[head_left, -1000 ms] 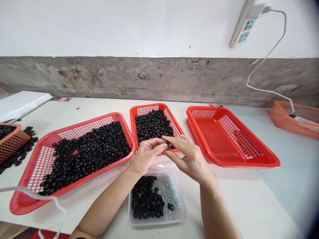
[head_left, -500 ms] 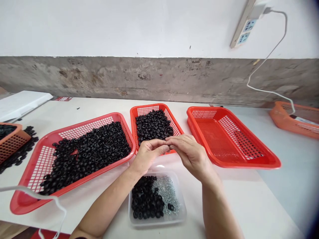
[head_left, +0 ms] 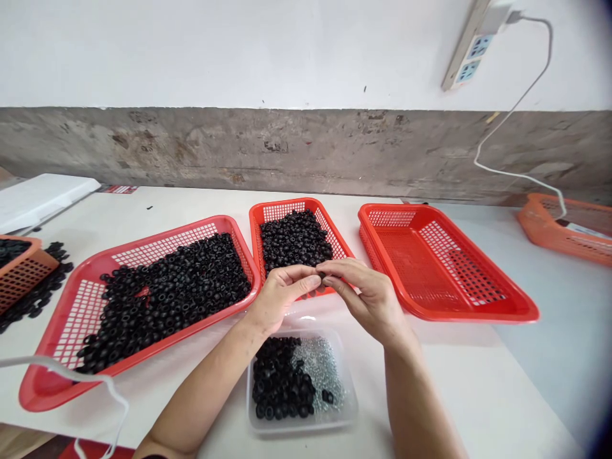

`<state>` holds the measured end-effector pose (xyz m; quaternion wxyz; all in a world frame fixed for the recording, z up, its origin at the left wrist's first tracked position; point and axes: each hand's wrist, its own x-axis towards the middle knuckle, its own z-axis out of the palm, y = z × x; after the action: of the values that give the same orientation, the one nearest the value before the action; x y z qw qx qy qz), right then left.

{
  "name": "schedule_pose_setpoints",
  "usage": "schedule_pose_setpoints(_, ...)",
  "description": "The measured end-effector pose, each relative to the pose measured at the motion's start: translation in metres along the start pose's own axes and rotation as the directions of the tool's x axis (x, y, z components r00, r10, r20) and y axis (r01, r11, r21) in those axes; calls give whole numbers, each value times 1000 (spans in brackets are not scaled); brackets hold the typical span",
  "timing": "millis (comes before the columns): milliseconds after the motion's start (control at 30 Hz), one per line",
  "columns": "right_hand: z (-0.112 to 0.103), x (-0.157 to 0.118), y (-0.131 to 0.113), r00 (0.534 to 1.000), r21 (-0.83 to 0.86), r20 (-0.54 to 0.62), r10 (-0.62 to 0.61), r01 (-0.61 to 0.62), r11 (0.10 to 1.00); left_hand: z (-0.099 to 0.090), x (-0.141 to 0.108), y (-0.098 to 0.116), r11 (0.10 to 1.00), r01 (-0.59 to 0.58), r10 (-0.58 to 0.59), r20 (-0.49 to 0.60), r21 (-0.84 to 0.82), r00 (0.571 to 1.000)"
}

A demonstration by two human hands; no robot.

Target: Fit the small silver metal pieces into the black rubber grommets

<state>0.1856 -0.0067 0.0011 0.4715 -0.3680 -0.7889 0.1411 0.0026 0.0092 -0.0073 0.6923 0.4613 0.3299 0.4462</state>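
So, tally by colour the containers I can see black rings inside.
Red baskets: 2
Orange basket at the left edge: 1
Clear box: 1
Total: 4

Fingers (head_left: 342, 269) cover most of the dark piece (head_left: 322, 276), too small to make out, and part of the middle basket (head_left: 287, 203). The left forearm (head_left: 210, 376) hides a corner of the tub (head_left: 301, 431). The view's edges cut off the left orange basket (head_left: 29, 274), right orange basket (head_left: 554, 234) and power strip (head_left: 461, 54). The label's (head_left: 587, 230) print is illegible.
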Motion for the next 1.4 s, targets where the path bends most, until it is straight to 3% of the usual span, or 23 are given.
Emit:
schedule_pose_setpoints(133, 3, 0, 1, 1000, 35, -15, -4, 5, 999, -1, 0, 0, 1000, -2, 2, -6, 6, 1000)
schedule_pose_setpoints(367, -1, -1, 2, 991, -154, -20, -135, 130, 980, -2, 1, -4, 1000, 0, 0, -23, 0, 1000)
schedule_pose_setpoints(633, -5, -2, -4, 991, -258, 5, -136, 132, 957, -2, 2, -5, 999, -19, 19, 6, -31, 1000)
schedule_pose_setpoints(967, -2, -2, -2, 987, -309, 7, -162, 157, 938, -2, -1, -4, 955, -167, 180, -35, 246, 983)
schedule_pose_setpoints(1167, -5, -2, -2, 986, -343, 10, -164, 158, 926, -2, 1, -3, 984, -122, 125, -12, 132, 992)
schedule_pose_setpoints(1400, 0, -3, -1, 979, -422, 36, -199, 196, 885, -4, 1, -6, 973, -161, 168, -30, 163, 985)
